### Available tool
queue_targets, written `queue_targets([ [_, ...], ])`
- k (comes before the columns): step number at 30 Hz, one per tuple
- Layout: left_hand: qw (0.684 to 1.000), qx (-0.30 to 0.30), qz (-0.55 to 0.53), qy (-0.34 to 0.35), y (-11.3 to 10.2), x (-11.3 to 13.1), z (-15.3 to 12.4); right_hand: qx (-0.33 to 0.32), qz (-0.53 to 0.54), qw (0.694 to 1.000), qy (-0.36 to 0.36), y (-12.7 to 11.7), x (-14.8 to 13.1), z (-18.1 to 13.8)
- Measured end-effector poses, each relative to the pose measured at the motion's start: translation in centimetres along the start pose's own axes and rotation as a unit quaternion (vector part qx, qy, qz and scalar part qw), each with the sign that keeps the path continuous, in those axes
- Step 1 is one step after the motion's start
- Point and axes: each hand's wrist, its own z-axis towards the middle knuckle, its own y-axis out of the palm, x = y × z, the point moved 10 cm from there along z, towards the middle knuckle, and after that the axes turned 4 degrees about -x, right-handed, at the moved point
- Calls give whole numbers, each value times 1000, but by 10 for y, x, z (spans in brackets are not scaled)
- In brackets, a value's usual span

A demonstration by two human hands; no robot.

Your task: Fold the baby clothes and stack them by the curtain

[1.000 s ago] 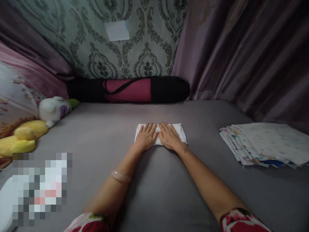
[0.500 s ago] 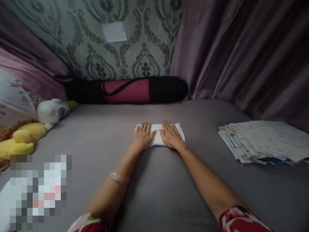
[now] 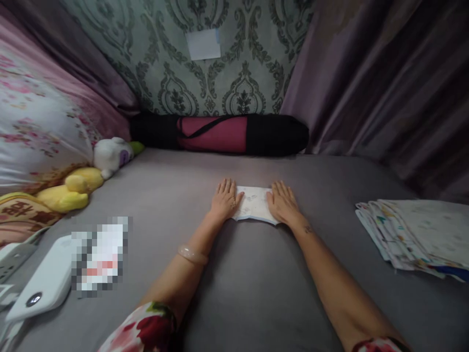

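Observation:
A small folded white cloth [image 3: 254, 203] lies on the grey bed sheet [image 3: 256, 288] in the middle of the view. My left hand [image 3: 225, 199] rests flat on its left end, fingers stretched out. My right hand [image 3: 282, 203] lies flat on its right end, fingers also stretched out. The cloth's middle shows between the two hands. A pale bangle [image 3: 192, 254] sits on my left wrist.
A stack of printed cloths [image 3: 414, 232] lies at the right. A black and pink roll bag [image 3: 220, 133] lies along the patterned wall. Yellow and white plush toys [image 3: 88, 176] sit at the left, a white device [image 3: 44, 283] near the front left. Curtains hang at the right.
My hands have slid apart from the cloth's middle to its two ends. The view has shifted so that everything sits further right.

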Motion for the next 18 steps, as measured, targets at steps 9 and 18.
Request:
queue_targets([
  [9, 999, -31, -25, -21, 8, -14, 4, -6, 6, 1000, 16, 10, 14, 7],
  [18, 997, 47, -7, 61, -28, 39, -8, 34, 0, 998, -60, -12, -30, 0],
])
